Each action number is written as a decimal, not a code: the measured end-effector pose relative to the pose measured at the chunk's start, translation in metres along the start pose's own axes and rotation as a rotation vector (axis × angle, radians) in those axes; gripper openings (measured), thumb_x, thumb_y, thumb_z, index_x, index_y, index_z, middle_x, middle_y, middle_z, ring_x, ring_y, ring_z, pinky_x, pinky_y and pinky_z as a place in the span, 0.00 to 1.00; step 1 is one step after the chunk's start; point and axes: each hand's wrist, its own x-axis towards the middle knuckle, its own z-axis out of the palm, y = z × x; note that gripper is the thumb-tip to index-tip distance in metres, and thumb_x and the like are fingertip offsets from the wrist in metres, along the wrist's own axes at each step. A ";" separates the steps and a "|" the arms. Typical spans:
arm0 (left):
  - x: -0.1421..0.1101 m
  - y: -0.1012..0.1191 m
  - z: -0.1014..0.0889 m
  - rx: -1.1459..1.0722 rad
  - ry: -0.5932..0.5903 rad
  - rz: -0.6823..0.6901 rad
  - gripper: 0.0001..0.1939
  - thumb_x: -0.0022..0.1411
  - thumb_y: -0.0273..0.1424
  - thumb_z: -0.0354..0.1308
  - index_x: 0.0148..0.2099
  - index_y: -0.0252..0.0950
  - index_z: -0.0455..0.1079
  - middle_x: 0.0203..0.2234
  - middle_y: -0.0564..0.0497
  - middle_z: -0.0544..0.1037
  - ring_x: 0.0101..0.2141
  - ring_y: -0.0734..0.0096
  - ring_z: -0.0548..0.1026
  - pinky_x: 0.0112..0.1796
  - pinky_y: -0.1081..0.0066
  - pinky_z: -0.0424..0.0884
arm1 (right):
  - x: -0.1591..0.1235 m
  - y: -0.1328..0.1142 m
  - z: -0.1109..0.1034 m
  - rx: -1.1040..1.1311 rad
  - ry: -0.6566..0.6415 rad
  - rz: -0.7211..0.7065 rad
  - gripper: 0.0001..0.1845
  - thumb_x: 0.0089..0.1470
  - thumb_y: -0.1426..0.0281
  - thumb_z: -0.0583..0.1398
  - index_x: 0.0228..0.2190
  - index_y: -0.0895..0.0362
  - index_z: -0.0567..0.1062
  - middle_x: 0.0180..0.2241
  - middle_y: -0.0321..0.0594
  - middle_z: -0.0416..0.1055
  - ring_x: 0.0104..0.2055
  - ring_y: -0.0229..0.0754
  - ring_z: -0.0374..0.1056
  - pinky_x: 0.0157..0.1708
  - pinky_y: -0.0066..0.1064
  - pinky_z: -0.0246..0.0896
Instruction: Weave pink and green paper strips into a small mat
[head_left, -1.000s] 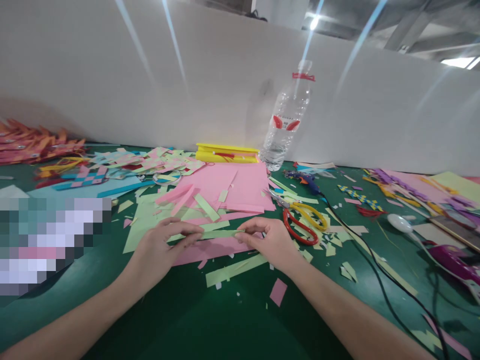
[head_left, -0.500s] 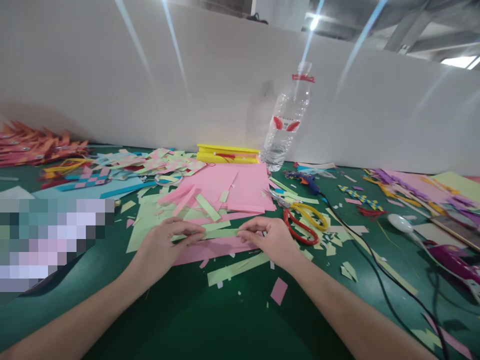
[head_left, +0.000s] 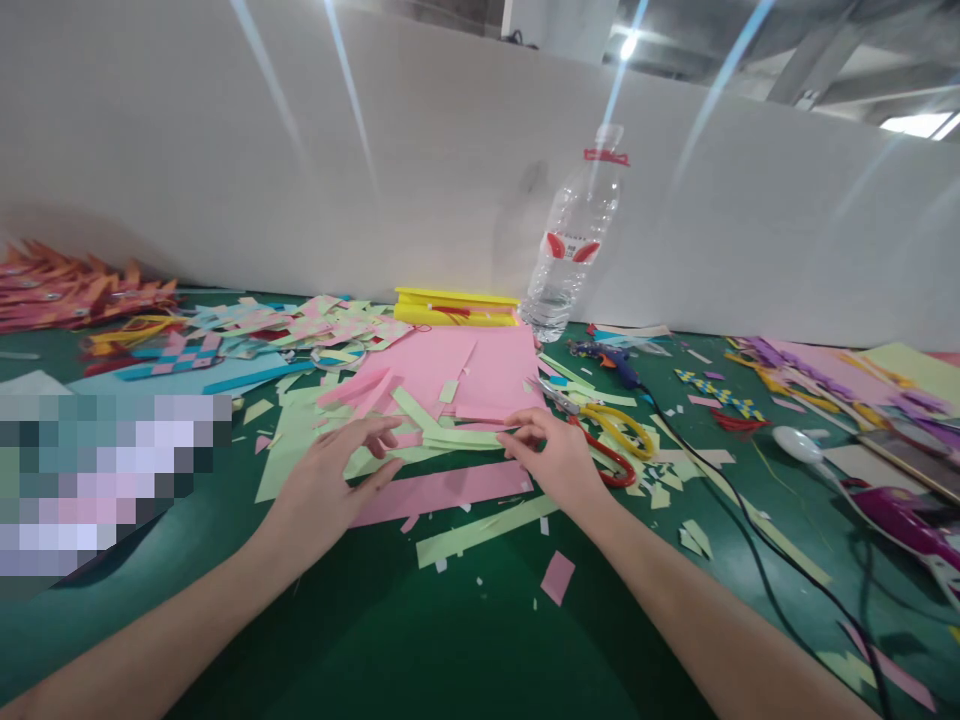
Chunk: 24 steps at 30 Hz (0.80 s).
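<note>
Pinches one green strip (head_left: 461, 439) in right hand (head_left: 556, 458); holds left hand (head_left: 322, 480) open. Faces one bottle (head_left: 570, 248), one pair of scissors (head_left: 587, 410), a littered green table (head_left: 450, 640), a pale partition (head_left: 225, 150).

Pale green is shown by the paper strip (head_left: 461, 438), dark green by the table (head_left: 465, 660), blue-and-yellow checks by the band (head_left: 718, 394).

My bare left hand (head_left: 326, 485) no longer pinches the narrow pale-green paper strip (head_left: 465, 438); with my bare right hand (head_left: 561, 458) I hold it slightly higher, just below frame centre.
</note>
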 end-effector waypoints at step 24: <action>-0.014 0.020 0.007 0.143 -0.369 0.568 0.08 0.61 0.36 0.60 0.43 0.43 0.73 0.41 0.52 0.76 0.44 0.63 0.71 0.52 0.60 0.58 | -0.009 -0.009 -0.003 -0.121 -0.330 -0.722 0.16 0.46 0.58 0.67 0.34 0.56 0.77 0.32 0.38 0.74 0.39 0.42 0.66 0.46 0.37 0.55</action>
